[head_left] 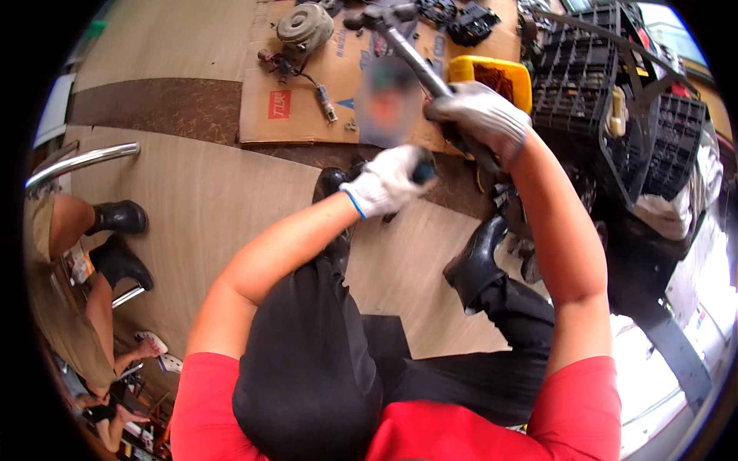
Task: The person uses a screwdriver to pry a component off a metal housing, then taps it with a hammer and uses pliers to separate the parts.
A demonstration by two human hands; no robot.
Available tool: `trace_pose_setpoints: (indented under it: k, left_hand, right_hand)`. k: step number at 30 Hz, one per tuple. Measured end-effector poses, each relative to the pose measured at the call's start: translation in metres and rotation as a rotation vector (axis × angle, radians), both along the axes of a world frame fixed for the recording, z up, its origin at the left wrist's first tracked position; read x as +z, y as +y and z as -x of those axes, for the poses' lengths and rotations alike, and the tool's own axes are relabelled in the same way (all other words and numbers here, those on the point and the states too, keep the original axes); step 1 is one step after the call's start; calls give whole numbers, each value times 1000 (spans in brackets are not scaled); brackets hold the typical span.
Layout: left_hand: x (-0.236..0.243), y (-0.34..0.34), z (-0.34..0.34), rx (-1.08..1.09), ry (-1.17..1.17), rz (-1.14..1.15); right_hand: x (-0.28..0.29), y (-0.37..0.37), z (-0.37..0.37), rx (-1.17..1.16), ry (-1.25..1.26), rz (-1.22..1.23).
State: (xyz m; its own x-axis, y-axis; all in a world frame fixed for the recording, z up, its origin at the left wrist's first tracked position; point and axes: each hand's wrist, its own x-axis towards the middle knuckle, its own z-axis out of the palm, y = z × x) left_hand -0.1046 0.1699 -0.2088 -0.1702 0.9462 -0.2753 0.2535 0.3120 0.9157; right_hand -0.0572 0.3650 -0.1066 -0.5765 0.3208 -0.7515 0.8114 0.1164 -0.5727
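Observation:
My right hand (pixel 486 119), in a white knit work glove, is closed round the handle of a hammer (pixel 409 57). The hammer is raised, its metal head toward the far side over a flattened cardboard sheet (pixel 269 127). Lower and nearer to me, my left hand (pixel 384 183), gloved in white with a blue cuff edge, is closed round a short dark tool handle (pixel 423 171) with a bluish end. The tool's kind and the rest of it are hidden by the glove. The area of the cardboard beyond my hands is blurred.
A round metal motor-like part (pixel 305 26) and a wired connector (pixel 326 104) lie on the cardboard. Behind my right hand is a yellow container (pixel 492 73); black plastic crates (pixel 576 81) are stacked at right. At left, another person's black boots (pixel 119 218) stand by a chrome tube (pixel 88 161).

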Motion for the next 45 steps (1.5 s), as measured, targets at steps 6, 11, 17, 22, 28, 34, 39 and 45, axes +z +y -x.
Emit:
trace_pose_setpoints:
  k: [6,11,17,22,28,34,39,45]
  left_hand:
    - [-21,7,38,6,125,-31]
    - [-32,17,39,34,259,-156]
    - [-39,-3,31,170,188,-155]
    - [-19,3,23,151,314,-55]
    - [-11,14,8,-53,403,-86]
    - [-44,3,16,99,-112,-90]
    - [-48,3,11,70,157,-301]
    - [-61,-14,12,58,86,-220]
  right_hand:
    - [68,-50,-148,-497,303,291]
    - [76,-36,-157,-521,493,-638]
    - [60,-78,-206,-935,594,-425]
    - [49,-72,-186,-579,362,-744]
    - [41,-84,-160,-243,415,-642]
    - [42,-85,-129,17,625,-500]
    - [27,-70,-117,-77,434,-228]
    - [30,-86,-124,-63,598,-351]
